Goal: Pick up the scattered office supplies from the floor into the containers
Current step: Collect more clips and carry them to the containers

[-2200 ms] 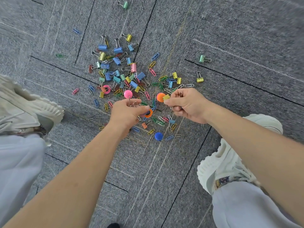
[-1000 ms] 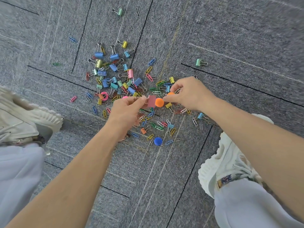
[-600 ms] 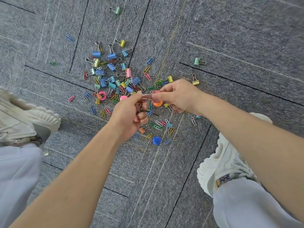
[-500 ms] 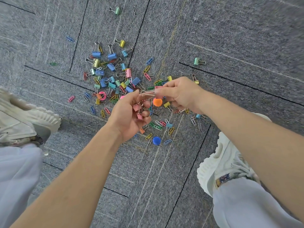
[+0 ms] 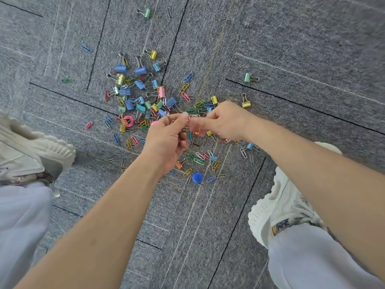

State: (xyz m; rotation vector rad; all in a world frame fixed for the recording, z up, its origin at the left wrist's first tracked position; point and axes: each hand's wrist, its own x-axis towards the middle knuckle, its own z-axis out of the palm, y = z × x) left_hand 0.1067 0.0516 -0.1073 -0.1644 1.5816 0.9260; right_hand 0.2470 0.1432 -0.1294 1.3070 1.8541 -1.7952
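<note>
This looks like an office, for the floor (image 5: 291, 38) is laid in grey, low-pile carpet tiles with dark seams (image 5: 176, 38) running between them, and scattered across it lie coloured binder clips (image 5: 120, 68), paper clips (image 5: 184, 87) and a small round blue disc (image 5: 197, 177).

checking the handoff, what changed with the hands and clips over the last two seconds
Both hands left the pile and met above it: the right hand brought picked-up clips to the left hand, which now curls round them. The blue disc and pink ring stayed put.
</note>
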